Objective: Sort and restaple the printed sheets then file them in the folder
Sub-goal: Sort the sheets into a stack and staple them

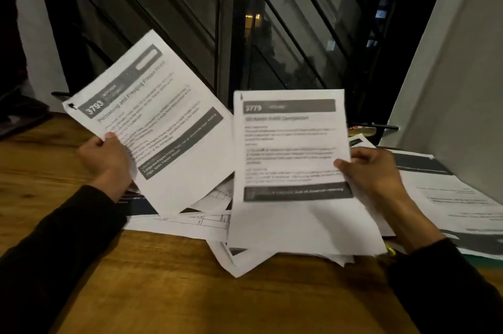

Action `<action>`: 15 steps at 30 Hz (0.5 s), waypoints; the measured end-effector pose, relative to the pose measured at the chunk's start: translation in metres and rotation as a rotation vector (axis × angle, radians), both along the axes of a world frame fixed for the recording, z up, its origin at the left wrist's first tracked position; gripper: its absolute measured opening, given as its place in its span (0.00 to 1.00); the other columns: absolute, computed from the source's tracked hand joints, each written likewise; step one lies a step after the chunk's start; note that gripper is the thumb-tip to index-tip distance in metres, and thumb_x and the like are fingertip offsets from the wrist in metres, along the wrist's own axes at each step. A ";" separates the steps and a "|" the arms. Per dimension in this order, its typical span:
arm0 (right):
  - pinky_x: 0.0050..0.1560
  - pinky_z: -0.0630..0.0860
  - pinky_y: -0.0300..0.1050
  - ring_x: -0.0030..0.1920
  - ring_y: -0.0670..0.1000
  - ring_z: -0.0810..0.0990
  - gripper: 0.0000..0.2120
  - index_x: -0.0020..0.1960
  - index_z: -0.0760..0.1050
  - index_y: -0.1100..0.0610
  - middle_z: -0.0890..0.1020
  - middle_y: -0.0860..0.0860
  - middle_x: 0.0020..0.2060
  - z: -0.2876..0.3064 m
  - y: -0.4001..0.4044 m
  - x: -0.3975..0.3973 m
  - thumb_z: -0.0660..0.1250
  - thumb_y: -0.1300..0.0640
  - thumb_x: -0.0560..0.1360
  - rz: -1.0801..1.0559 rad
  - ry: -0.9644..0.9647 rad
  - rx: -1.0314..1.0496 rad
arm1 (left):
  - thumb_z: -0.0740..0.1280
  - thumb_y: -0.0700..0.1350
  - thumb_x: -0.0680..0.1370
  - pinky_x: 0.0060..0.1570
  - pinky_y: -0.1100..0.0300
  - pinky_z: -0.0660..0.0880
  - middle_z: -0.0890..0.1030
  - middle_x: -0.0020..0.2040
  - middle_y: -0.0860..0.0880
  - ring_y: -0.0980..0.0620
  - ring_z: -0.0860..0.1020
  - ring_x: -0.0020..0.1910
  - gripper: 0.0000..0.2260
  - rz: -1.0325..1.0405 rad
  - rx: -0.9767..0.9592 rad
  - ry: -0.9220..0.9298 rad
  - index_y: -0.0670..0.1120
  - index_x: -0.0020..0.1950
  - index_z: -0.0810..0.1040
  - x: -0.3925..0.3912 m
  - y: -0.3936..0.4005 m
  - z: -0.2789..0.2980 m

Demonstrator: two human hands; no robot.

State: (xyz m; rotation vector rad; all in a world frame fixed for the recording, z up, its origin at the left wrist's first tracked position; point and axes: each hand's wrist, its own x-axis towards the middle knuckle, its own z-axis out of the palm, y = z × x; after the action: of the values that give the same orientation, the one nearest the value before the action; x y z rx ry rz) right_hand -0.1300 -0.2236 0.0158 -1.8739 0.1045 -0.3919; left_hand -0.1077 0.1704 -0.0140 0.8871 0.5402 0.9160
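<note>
Printed sheets (pixel 292 148) (two sets) held up by both hands (pixel 107 159).

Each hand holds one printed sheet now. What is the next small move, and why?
Probably lay the 3779 sheet from the right hand over the 3793 sheet in the left hand: the lower number likely goes first.

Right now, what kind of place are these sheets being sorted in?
Probably a home or small office desk at night: a wooden tabletop strewn with loose printed sheets, set against a barred window with darkness and distant lights outside.
</note>
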 end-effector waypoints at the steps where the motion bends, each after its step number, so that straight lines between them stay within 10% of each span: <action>1: 0.44 0.82 0.48 0.42 0.53 0.86 0.04 0.45 0.81 0.55 0.86 0.51 0.43 -0.001 -0.005 0.003 0.71 0.63 0.74 -0.045 -0.032 0.064 | 0.60 0.37 0.82 0.27 0.72 0.68 0.72 0.36 0.52 0.58 0.72 0.33 0.14 0.012 -0.024 -0.015 0.44 0.36 0.71 0.000 -0.001 0.001; 9: 0.44 0.81 0.47 0.42 0.52 0.83 0.07 0.53 0.80 0.59 0.84 0.54 0.48 0.012 -0.033 0.004 0.69 0.60 0.75 -0.364 -0.237 0.091 | 0.59 0.38 0.83 0.33 0.74 0.71 0.75 0.41 0.53 0.61 0.73 0.35 0.15 -0.045 0.071 -0.019 0.48 0.37 0.69 -0.003 -0.010 0.009; 15: 0.53 0.80 0.55 0.46 0.55 0.84 0.04 0.46 0.81 0.55 0.85 0.54 0.48 0.015 -0.012 0.001 0.70 0.62 0.75 -0.142 -0.135 0.245 | 0.62 0.38 0.83 0.33 0.69 0.74 0.77 0.40 0.50 0.59 0.74 0.35 0.10 -0.197 0.436 0.150 0.43 0.43 0.77 -0.005 -0.030 0.005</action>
State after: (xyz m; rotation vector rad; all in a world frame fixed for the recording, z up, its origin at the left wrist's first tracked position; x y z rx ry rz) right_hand -0.1293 -0.2361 0.0306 -1.5989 0.1870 -0.5762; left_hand -0.1127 0.1404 -0.0094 1.3870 0.3754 0.8020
